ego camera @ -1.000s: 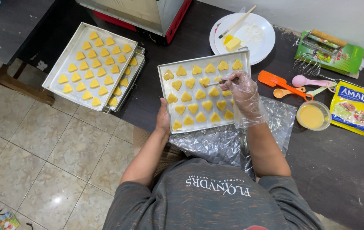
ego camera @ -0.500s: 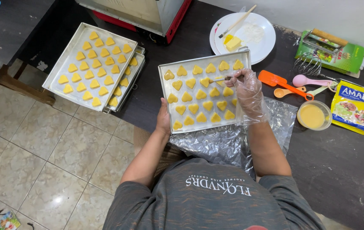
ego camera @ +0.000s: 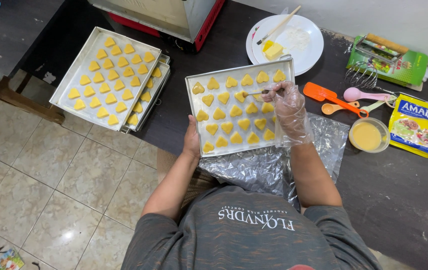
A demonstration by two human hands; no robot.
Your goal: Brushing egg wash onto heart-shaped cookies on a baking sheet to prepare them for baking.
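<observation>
Hands (ego camera: 289, 107) over tray edge (ego camera: 194, 135)

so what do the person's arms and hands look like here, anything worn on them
The right hand wears a loose, clear, crinkly plastic glove that ends just past the wrist. The left hand is bare, with no glove. Both forearms are uncovered; short sleeves of a dark grey heathered t-shirt with pale lettering end near the elbows. No watch or rings are visible.

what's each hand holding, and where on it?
Right hand: small brush, gripped at its handle end. Left hand: baking tray, held at its near-left edge.
</observation>
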